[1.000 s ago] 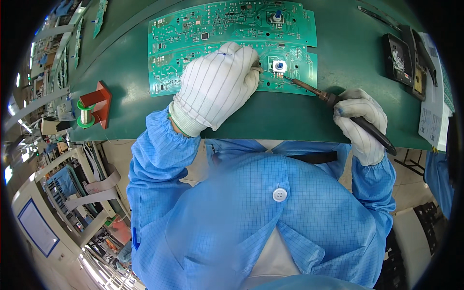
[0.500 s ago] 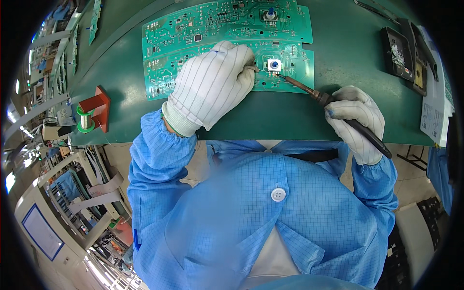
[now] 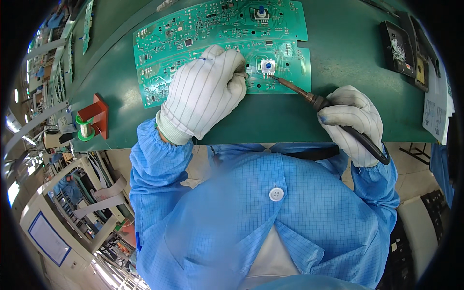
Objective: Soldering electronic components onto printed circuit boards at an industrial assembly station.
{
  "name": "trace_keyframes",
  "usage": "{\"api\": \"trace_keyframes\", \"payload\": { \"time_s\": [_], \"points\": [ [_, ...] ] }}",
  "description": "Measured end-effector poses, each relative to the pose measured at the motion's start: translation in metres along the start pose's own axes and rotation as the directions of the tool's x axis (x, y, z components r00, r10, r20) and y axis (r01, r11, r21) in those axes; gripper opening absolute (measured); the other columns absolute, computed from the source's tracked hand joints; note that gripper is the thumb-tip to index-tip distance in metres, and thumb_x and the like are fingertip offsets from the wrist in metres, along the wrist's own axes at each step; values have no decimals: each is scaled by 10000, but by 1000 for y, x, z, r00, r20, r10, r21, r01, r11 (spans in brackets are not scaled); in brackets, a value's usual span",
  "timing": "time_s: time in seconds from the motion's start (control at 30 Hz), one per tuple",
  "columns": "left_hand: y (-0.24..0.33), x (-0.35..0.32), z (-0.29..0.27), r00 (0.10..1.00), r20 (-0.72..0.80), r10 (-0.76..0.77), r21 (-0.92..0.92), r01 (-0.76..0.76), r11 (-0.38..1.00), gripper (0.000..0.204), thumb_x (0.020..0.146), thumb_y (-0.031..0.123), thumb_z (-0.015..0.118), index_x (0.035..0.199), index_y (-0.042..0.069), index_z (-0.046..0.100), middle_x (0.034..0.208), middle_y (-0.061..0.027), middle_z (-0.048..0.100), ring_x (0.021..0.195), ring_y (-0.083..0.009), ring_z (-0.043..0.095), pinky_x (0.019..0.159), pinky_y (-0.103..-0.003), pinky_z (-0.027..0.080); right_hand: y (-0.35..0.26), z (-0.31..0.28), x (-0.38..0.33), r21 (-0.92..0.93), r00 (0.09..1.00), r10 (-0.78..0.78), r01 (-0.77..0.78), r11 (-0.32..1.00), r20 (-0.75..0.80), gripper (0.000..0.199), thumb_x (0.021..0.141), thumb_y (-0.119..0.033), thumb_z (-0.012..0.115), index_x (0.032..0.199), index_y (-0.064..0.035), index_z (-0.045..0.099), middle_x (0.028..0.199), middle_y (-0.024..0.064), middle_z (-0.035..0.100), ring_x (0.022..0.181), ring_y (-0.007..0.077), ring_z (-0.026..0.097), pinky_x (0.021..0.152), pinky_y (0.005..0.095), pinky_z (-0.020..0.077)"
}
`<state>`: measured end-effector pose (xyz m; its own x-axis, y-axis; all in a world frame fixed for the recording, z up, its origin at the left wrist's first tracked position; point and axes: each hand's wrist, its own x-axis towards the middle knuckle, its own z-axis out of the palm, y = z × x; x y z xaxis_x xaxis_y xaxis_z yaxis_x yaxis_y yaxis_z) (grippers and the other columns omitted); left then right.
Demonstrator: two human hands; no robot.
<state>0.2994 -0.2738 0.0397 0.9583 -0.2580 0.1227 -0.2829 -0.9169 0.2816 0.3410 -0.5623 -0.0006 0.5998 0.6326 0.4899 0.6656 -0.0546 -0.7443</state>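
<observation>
Solder spool (image 3: 85, 129) on red stand, far left of my left hand (image 3: 205, 94). Left hand curled, pressing the near circuit board (image 3: 159, 79) onto the green worktop (image 3: 348, 63). Right hand (image 3: 355, 121) gripping soldering iron (image 3: 309, 98), tip at the board's white square component (image 3: 267, 66).

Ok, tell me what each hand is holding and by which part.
The right hand grips a soldering iron by its dark handle. The left hand rests closed on the green circuit board; anything pinched is hidden.

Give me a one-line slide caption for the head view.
Gloved left hand steadies a green circuit board while the right hand touches a soldering iron to it.
</observation>
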Motion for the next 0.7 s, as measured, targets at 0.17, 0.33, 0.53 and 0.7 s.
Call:
{"api": "trace_keyframes", "payload": {
  "time_s": [0.17,0.33,0.53,0.7],
  "points": [
    [3,-2,5,1000,-1,12,57,-12,998,108,817,155,661,885,90,607,804,-115,605,615,-301,625,549,-388,523,2,-3,-1,-18,1000,16,-16,1000,10,218,747,-97,773,961,-108,731,844,61,685,796,262,660,729,370,557],
    [11,-5,8,999,-42,10,158,-4,987,115,823,198,685,886,132,615,804,-68,598,592,-236,626,523,-335,515,5,-2,-1,0,1000,21,-21,1000,-8,219,738,-74,774,952,-100,734,838,61,686,794,260,660,727,371,559],
    [10,-7,14,996,-81,32,227,-13,974,123,819,216,700,884,154,615,816,-43,601,583,-203,618,513,-307,506,6,-4,-2,3,1000,14,-14,1000,22,244,727,-73,777,967,-95,737,856,65,688,793,261,658,722,365,554],
    [11,-8,13,998,-67,18,238,-1,971,134,821,234,708,879,156,615,812,-38,603,583,-201,613,513,-306,505,5,-4,-1,-1,997,-10,10,1000,71,266,734,-52,784,981,-86,690,859,86,672,843,303,661,773,413,545]
  ]
}}
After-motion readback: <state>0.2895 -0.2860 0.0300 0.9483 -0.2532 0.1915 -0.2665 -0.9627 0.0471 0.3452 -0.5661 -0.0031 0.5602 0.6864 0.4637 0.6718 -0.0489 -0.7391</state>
